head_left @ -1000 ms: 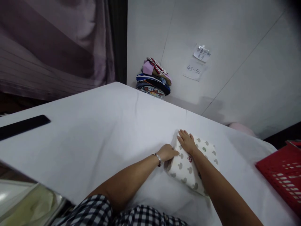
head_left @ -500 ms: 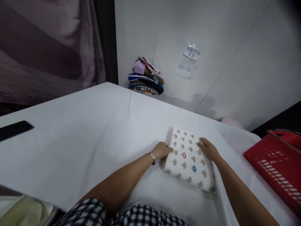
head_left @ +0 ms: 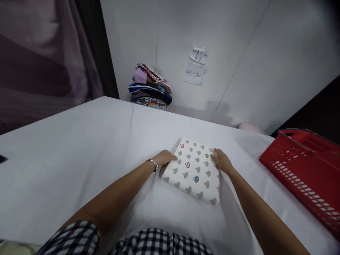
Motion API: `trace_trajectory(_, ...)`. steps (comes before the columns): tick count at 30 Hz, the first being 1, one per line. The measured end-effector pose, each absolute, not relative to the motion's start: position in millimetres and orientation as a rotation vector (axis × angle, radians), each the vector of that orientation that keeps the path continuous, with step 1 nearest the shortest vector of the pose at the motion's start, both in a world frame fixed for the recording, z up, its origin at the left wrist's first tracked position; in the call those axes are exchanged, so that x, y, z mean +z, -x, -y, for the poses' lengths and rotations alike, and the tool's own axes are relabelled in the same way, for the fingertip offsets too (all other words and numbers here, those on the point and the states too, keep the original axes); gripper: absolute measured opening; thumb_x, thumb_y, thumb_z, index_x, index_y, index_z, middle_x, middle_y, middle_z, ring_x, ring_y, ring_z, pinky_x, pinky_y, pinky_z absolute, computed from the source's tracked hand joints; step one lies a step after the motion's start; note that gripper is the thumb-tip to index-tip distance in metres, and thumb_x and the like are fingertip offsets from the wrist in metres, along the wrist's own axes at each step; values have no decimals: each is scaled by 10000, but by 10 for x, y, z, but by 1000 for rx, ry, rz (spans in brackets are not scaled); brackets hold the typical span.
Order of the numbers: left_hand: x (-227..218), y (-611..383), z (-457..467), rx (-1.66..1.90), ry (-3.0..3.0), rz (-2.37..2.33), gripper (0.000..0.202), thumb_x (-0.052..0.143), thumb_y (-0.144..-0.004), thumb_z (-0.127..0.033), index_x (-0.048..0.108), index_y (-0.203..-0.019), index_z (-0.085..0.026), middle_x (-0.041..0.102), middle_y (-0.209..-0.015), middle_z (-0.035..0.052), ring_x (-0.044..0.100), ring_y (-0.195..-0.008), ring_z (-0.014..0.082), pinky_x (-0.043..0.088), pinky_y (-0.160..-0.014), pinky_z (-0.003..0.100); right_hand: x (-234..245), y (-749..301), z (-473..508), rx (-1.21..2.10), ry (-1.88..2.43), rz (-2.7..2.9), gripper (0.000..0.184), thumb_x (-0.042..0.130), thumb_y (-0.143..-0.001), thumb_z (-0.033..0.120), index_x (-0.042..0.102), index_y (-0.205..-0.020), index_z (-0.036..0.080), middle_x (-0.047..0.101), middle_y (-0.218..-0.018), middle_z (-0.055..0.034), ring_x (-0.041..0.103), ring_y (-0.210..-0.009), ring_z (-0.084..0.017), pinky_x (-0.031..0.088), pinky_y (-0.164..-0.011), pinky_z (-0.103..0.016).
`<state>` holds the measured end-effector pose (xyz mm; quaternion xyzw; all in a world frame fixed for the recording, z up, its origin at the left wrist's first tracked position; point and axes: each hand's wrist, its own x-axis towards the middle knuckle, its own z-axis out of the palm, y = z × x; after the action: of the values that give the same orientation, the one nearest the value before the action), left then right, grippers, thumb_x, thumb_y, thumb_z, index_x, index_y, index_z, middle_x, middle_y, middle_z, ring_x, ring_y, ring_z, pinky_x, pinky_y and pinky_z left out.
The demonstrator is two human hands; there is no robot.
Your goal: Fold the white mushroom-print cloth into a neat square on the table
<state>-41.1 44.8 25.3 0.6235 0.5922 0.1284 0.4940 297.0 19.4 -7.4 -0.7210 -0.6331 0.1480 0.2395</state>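
I see the right hand [head_left: 223, 162] has moved from atop the folded cloth [head_left: 191, 172], lower centre — it and the left hand [head_left: 165, 157] pinch opposite sides, securing both.

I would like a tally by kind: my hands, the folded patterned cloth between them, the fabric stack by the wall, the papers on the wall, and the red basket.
Left hand and right hand: 2
Folded mushroom-print cloth: 1
Fabric stack: 1
Upper paper and lower paper: 2
Red basket: 1
Total: 7
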Motion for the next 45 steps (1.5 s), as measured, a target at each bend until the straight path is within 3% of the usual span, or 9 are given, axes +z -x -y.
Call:
trace_trajectory(5,326,401,-107,615,-2024,-1643,450,565,-765,-439,539,-1127,-173,628,-982,85,581,-883,236,424,-700,316,67,-3005,-435,551,2009,1701,595,506,-815,464,465,-1326,161,517,-1318,-110,493,-1194,-252,373,-1013,-392)
trace_trajectory(10,290,224,610,763,-2732,-845,494,607,-787,-397,459,-1221,-213,572,-1146,83,494,-1056,254,373,-903,408,137,-2996,-642,730,2033,1708,546,641,-720,418,600,-1196,153,607,-1206,-107,568,-1096,-274,427,-946,-354)
trace_trajectory(15,153,146,608,604,-2960,-727,272,357,-884,-85,572,-969,-230,623,-904,28,525,-882,189,362,-896,387,193,-3049,-602,814,2060,1636,527,671,-688,415,634,-1144,154,647,-1138,-96,601,-1034,-268,463,-876,-328)
trace_trajectory(21,302,743,-459,580,-2819,-1329,291,373,-815,-55,620,-836,-208,653,-861,30,545,-935,202,284,-990,463,107,-2913,-103,868,2083,1546,626,649,-699,502,579,-1210,147,655,-1097,-115,623,-953,-255,490,-796,-323)
trace_trajectory(25,417,873,-595,695,-2616,-1510,299,414,-796,-99,622,-993,-185,650,-1035,57,544,-1006,211,360,-918,395,29,-2750,187,900,2103,1486,776,571,-724,613,442,-1340,158,631,-1115,-132,631,-873,-242,507,-708,-324)
trace_trajectory(30,330,567,-57,688,-2711,-1063,280,533,-834,-348,583,-1068,-202,616,-1086,48,515,-1043,203,347,-933,363,-7,-2683,276,776,2129,1461,823,543,-741,606,336,-1404,163,642,-1026,-116,629,-822,-242,499,-691,-344)
trace_trajectory(36,147,650,5,573,-2756,-1015,218,476,-865,-200,578,-1057,-211,585,-1136,51,486,-1084,202,357,-922,371,18,-2566,497,717,2031,1619,753,469,-810,565,258,-1434,201,662,-776,-36,615,-632,-196,483,-604,-317)
trace_trajectory(40,116,714,-10,624,-2792,-1021,298,432,-839,-110,562,-1091,-201,569,-1164,54,475,-1098,197,365,-930,362,131,-2507,691,308,1941,1695,596,433,-855,521,381,-1362,213,634,-1017,-90,613,-799,-213,491,-620,-317)
trace_trajectory(45,64,695,45,718,-2777,-1155,460,439,-722,-11,548,-1135,-182,550,-1188,71,452,-1122,216,370,-948,378,126,-2495,807,80,1355,2208,375,522,-861,396,549,-1203,243,558,-1215,-101,506,-1122,-256,473,-869,-416)
